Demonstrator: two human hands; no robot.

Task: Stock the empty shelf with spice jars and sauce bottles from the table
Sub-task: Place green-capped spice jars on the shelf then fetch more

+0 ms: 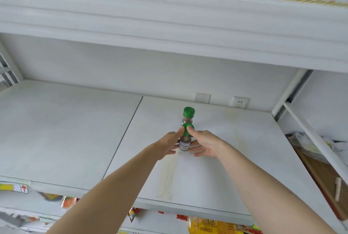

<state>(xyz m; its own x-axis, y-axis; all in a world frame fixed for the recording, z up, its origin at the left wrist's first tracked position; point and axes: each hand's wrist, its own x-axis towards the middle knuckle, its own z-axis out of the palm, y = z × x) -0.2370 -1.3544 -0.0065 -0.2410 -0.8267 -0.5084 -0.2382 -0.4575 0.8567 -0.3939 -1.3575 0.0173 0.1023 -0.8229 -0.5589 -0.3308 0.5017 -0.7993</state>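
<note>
Two small spice jars with green caps stand upright on the white shelf board (216,150), one behind the other. The rear jar (188,116) stands free near the back wall. The front jar (185,142) sits between my two hands. My left hand (169,144) touches its left side, with the index fingertip against the green cap. My right hand (206,142) touches its right side, index fingertip on the cap and lower fingers beside the label. The fingers of both hands look mostly straight.
A thick white shelf (169,26) overhangs above. Two wall sockets (240,102) sit on the back wall. A neighbouring bay on the right holds bags and paper (308,143). Packaged goods (212,226) show on the shelf below.
</note>
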